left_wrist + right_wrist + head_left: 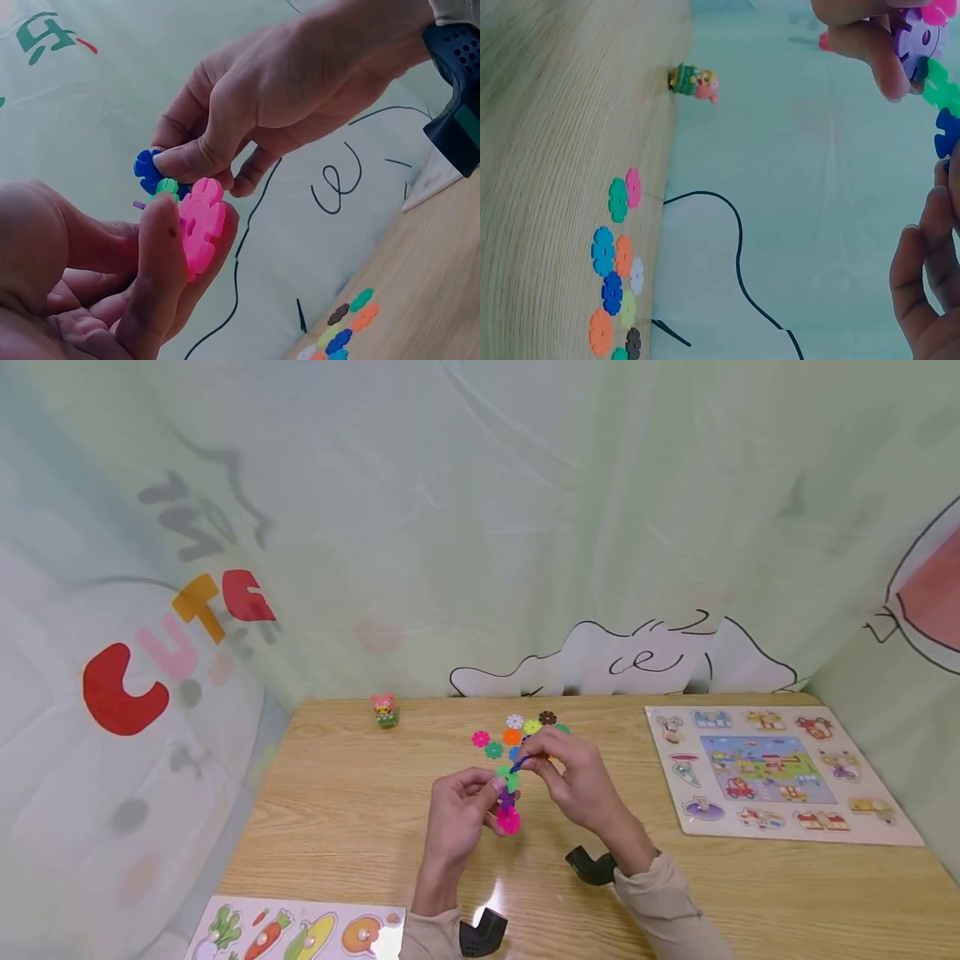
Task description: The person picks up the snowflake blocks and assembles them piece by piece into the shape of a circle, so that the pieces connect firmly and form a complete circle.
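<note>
My left hand (456,817) grips a short chain of notched, flower-shaped plastic discs. The chain has a pink disc (509,822) at its near end, a purple disc (913,46) in the middle and a green disc (937,86) beyond that. Thumb and fingers of my right hand (576,778) pinch a dark blue disc (146,171). In the right wrist view the blue disc meets the green one edge to edge. Both hands are raised over the table, and part of the purple disc is hidden behind left fingers.
Several loose coloured discs, among them a pink one (481,739), lie on the wooden table (337,810) beyond my hands. A small pink-and-green figurine (385,710) stands at the back left. Picture puzzle boards lie at right (795,835) and front left (251,914).
</note>
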Demonstrator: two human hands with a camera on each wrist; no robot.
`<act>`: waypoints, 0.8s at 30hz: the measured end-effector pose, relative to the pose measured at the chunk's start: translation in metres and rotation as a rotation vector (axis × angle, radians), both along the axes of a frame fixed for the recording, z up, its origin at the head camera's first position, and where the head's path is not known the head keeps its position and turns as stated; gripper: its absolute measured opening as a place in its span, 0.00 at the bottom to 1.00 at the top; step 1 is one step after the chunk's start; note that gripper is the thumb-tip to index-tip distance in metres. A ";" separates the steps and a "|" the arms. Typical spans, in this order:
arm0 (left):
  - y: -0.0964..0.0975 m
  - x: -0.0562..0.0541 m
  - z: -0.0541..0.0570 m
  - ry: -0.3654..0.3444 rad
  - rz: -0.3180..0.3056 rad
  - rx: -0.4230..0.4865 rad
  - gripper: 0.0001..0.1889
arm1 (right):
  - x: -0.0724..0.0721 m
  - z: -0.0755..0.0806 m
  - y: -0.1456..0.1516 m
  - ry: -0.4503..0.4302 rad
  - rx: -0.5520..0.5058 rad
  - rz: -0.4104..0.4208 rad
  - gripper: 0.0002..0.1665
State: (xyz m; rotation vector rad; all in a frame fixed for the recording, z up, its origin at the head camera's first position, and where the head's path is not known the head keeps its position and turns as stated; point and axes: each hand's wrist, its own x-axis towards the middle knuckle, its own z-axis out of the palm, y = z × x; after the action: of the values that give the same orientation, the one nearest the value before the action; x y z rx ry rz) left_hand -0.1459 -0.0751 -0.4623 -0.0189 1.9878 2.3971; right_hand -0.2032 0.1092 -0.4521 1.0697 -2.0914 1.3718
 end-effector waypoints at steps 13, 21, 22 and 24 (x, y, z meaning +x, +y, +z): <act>0.001 0.001 0.002 -0.004 -0.016 -0.051 0.08 | 0.001 0.001 0.000 0.081 0.047 0.001 0.18; -0.002 -0.005 -0.002 0.006 -0.053 -0.035 0.08 | -0.005 -0.006 0.007 -0.033 0.016 -0.032 0.16; -0.002 -0.005 -0.003 0.011 -0.065 -0.034 0.08 | -0.006 -0.007 0.007 -0.038 0.013 -0.044 0.16; -0.003 -0.006 -0.006 0.019 -0.087 -0.030 0.09 | -0.007 -0.009 0.007 -0.042 0.010 -0.065 0.15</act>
State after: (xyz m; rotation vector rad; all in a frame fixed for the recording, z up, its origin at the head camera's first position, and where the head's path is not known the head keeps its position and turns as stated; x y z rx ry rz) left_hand -0.1524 -0.0779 -0.4684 0.0873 1.9887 2.3235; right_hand -0.2105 0.1166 -0.4613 0.9761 -2.1456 1.3649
